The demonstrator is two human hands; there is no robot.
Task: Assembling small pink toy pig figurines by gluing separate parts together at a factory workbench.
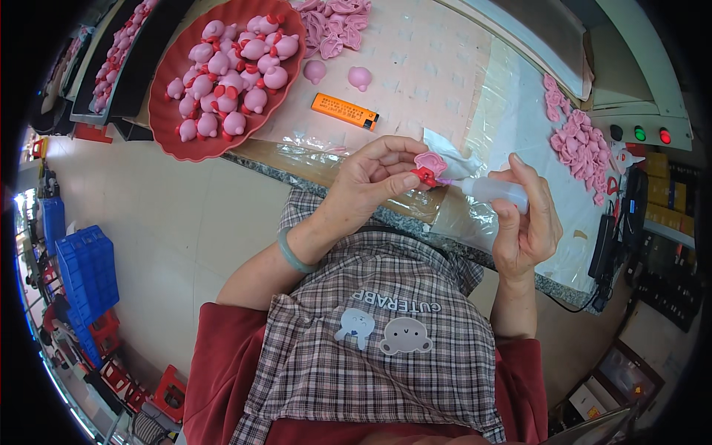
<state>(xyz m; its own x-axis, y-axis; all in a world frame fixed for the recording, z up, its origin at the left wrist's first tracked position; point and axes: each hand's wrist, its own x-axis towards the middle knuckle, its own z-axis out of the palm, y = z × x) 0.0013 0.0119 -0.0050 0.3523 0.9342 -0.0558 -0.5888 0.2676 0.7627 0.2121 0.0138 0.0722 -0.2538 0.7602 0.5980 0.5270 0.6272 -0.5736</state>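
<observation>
Near the table's front edge, my left hand [374, 176] pinches a small pink and red figure part [428, 169] between thumb and fingers. My right hand [528, 219] is wrapped round a translucent white squeeze bottle [498, 193] lying nearly level. Its thin nozzle points left and meets the red portion of the part, or comes very close; I cannot tell if they touch. Behind the part lies a crumpled white cloth or tissue [454, 157]. Past my left hand are an orange lighter [344, 111] and two loose round pink pieces, one at the middle [360, 78].
A red scalloped bowl [165, 137] of pink and red figures stands at the left. Pink flat pieces are piled at the back [337, 26] and at the right [582, 148]. A machine with green and red buttons [653, 135] borders the right side. Blue crates [87, 268] stand on the floor.
</observation>
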